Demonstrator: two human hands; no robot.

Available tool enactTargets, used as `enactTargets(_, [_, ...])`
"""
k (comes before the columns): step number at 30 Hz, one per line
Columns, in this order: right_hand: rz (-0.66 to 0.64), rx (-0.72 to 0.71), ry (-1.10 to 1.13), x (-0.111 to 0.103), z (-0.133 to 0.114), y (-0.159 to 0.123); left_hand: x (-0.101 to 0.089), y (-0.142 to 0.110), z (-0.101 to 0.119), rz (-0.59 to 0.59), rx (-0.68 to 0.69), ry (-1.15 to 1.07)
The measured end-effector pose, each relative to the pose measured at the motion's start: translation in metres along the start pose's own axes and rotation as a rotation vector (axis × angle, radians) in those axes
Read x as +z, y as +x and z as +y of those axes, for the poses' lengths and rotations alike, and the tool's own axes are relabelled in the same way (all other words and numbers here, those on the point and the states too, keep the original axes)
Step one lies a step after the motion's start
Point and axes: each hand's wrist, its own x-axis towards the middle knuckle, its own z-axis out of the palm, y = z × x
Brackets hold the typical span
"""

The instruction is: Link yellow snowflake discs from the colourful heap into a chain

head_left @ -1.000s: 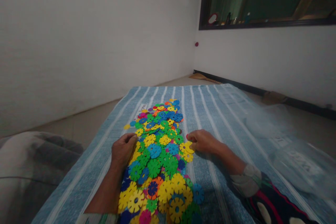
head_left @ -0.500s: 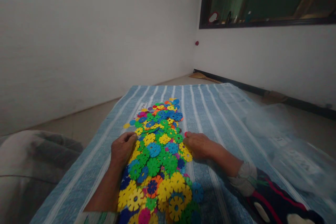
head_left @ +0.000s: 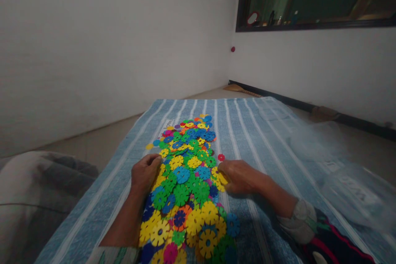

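Observation:
Flower-shaped plastic snap discs [head_left: 185,173] in yellow, green, blue, orange and pink lie in a long heap down the striped cloth. At the heap's left edge rests my left hand [head_left: 145,172], thumb and fingers drawn together; what they hold, if anything, is hidden. My right hand [head_left: 239,176] is on the right edge, fingers curled beside yellow discs [head_left: 221,182], their contents out of sight. A small red disc [head_left: 221,157] lies alone on the cloth just beyond my right fingertips.
The blue striped cloth [head_left: 253,140] covers the surface under the heap. Clear plastic bags [head_left: 349,185] lie to the right. A paper label [head_left: 168,124] sits by the heap's far left. Grey fabric [head_left: 46,198] is at lower left; a broom [head_left: 238,88] lies beyond.
My right hand has drawn back slightly toward me and to the right, off the small red disc, which now shows whole on the cloth. My left hand has barely moved.

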Motion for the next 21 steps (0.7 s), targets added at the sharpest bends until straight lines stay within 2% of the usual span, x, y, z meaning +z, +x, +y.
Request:
enactTargets(8, [0.033,-0.009,-0.093,0.024,-0.021,0.003,-0.003,0.001,0.003,-0.005,0.0,0.039])
enactTargets(15, [0.08,-0.02,-0.127,0.027,-0.027,0.009,-0.012,0.01,0.005,-0.035,-0.015,0.14])
enactTargets(18, [0.093,-0.016,-0.079,0.017,-0.015,0.009,-0.015,0.012,0.008,-0.04,-0.045,0.166])
enactTargets(21, [0.175,0.09,-0.049,-0.001,0.016,0.016,-0.017,0.013,0.011,-0.04,-0.041,0.19])
